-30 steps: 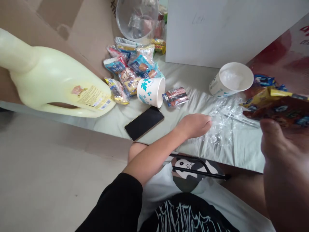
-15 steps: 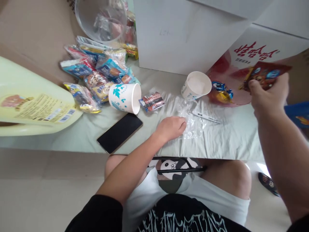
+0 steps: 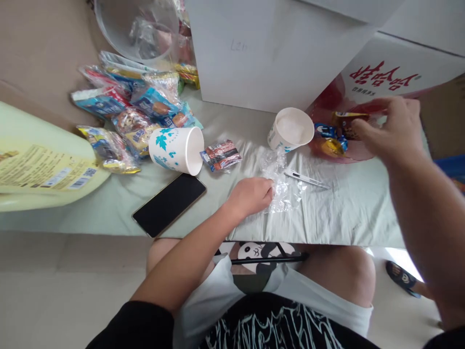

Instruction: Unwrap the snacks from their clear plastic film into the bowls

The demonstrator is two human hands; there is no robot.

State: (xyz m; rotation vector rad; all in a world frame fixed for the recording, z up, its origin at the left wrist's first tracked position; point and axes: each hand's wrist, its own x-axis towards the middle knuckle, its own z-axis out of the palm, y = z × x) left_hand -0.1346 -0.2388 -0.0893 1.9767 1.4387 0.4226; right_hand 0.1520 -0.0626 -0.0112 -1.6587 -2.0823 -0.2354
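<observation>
My left hand [image 3: 252, 196] is closed on the edge of a crumpled clear plastic bag [image 3: 286, 196] lying on the cloth. My right hand [image 3: 397, 128] hovers over a clear pink container [image 3: 359, 152], thumb and fingers apart. Just below the thumb, a brown snack packet [image 3: 350, 127] rests inside that container. Beside the packet lie a blue wrapped sweet [image 3: 325, 130] and a gold one [image 3: 332, 146]. A slim white pen-like tool [image 3: 307, 179] lies to the right of the bag. Behind the bag stands an upright paper cup [image 3: 279, 133] with something whitish inside.
Another paper cup [image 3: 169, 149] lies on its side, near a small wrapped snack [image 3: 222, 155] and a black phone [image 3: 170, 204]. Several snack packets [image 3: 156, 102] are heaped at left, beside a pale yellow jug [image 3: 47, 160]. A white box [image 3: 261, 53] stands behind.
My right hand has moved left and opened; the brown packet it held is now in the pink container. My left hand stays on the plastic bag. The whole view has shifted slightly.
</observation>
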